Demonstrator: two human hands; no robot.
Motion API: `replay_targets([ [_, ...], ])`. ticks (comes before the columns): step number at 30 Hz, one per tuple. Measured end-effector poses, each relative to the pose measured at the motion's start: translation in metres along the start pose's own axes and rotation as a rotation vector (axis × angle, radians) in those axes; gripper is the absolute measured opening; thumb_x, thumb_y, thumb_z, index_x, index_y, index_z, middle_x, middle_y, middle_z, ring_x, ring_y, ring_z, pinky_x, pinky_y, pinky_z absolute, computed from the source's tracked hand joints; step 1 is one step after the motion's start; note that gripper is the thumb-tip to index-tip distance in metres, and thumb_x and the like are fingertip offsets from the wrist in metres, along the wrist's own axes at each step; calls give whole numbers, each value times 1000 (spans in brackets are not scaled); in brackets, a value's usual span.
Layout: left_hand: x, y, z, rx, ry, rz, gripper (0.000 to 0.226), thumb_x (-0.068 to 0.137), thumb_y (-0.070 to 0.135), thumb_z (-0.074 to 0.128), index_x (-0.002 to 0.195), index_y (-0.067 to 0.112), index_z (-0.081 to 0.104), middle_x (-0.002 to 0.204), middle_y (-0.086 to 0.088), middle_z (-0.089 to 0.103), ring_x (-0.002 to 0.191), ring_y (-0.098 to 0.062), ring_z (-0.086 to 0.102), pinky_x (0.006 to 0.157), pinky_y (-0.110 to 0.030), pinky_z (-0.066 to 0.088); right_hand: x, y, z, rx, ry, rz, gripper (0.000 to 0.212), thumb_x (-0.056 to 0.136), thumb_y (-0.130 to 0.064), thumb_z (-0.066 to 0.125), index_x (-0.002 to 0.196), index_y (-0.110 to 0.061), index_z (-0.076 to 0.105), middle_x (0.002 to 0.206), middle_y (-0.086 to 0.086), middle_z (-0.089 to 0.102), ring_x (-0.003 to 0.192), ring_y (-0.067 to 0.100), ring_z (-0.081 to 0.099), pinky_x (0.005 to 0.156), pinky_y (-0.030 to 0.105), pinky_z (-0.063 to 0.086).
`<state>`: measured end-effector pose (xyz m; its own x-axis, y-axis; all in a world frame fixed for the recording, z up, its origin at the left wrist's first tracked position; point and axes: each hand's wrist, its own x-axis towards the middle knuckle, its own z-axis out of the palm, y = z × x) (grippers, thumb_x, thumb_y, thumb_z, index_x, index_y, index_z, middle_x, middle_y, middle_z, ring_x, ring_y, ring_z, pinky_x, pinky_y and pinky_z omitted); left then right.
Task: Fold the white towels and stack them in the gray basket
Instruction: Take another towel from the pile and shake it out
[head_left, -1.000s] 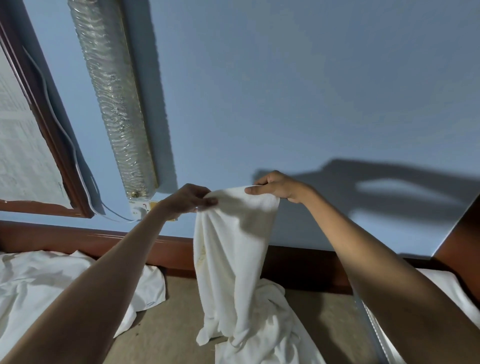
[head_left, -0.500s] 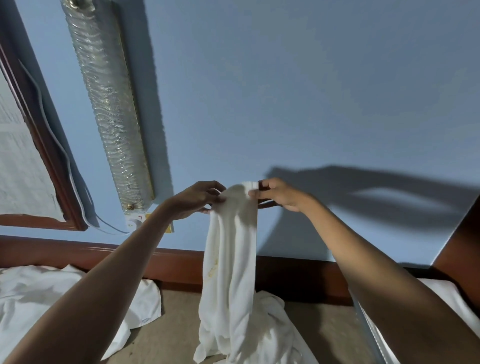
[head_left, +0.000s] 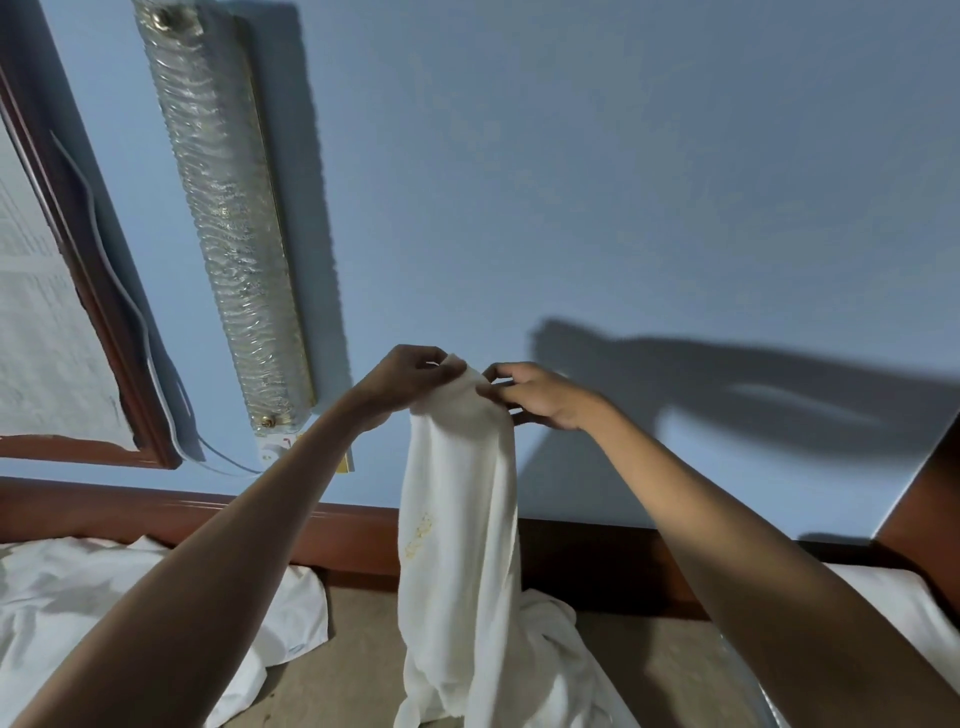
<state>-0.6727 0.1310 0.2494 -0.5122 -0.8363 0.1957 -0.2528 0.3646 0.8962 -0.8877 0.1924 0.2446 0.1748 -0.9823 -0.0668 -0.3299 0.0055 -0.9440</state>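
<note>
The two hands have drawn together since a moment ago, so the top edge of the limp white cloth towel (head_left: 457, 519), spread between them before, is now gathered into one peak; the left hand (head_left: 410, 379) pinches it from one side and the right hand (head_left: 540, 395) pinches it just beside. The towel hangs straight down from those fingers, long axis upright, its tail pooled on the tan bed surface (head_left: 353, 649), equally near both hands

Two hands: left hand (head_left: 410, 379), right hand (head_left: 545, 397). Three white cloths: hanging towel (head_left: 457, 519), left heap (head_left: 78, 613), right heap (head_left: 893, 597). One wall lamp (head_left: 228, 218).
</note>
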Motion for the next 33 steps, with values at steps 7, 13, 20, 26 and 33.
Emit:
replay_targets([
  [7,4,-14,-15,-32,249,-3,22,97,27,69,83,10,72,68,9,63,66,-12,58,61,-27,45,-2,1,9,153,23,14,40,95,-40,67,112,-4,72,115,14,73,105,28,68,101,43,51],
  [13,5,-30,-31,-9,517,-71,20,95,23,67,83,7,72,66,0,58,65,-19,52,61,-31,42,-6,8,10,86,-1,72,65,65,-65,83,111,-20,73,125,-5,71,121,11,63,103,28,48],
  [20,-6,-60,-56,73,731,-169,18,95,20,64,83,7,67,76,-10,60,72,-22,51,57,-32,36,-25,28,-9,-19,62,70,101,41,-76,83,119,-14,69,124,-8,67,117,7,61,95,20,49],
  [26,-7,-69,-48,99,613,-231,17,97,24,56,88,10,59,81,-12,56,77,-24,52,58,-32,36,-39,43,-25,-75,145,-2,26,87,-43,76,91,-18,76,87,-9,74,83,4,69,80,26,50],
  [33,-19,-10,13,131,-401,-73,59,77,49,85,131,38,64,127,12,66,106,-8,65,90,-29,56,-33,17,-8,-165,165,-224,55,82,-47,82,86,6,65,78,4,48,76,15,46,70,28,35],
])
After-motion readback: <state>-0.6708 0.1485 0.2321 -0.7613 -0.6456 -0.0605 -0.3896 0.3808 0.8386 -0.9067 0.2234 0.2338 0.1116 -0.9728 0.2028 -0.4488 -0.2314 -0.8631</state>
